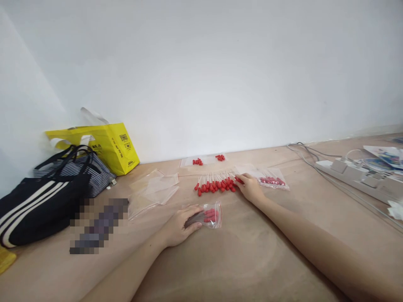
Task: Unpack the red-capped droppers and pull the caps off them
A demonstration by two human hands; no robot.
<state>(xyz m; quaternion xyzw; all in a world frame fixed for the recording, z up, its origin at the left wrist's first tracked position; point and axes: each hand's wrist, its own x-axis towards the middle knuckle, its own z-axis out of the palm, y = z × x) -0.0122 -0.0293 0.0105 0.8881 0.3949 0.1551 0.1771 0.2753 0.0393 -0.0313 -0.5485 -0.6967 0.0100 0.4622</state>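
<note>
My left hand [181, 225] holds a small clear plastic bag [210, 215] with red-tipped pieces inside, thumb and fingers closed on its left end, low over the tan surface. My right hand [251, 187] reaches forward to a row of white droppers with red rubber bulbs [215, 183], its fingers pinched on one red bulb at the row's right end. Beyond my right hand lies a filled clear bag of red pieces [272, 180]. Farther back lies another clear bag [206, 160] with a few red pieces.
Empty clear bags [154, 191] lie left of the droppers. A black striped bag [47, 197] and a yellow shopping bag [108, 144] stand at the far left by the wall. A white power strip [362, 176] with cables lies at the right.
</note>
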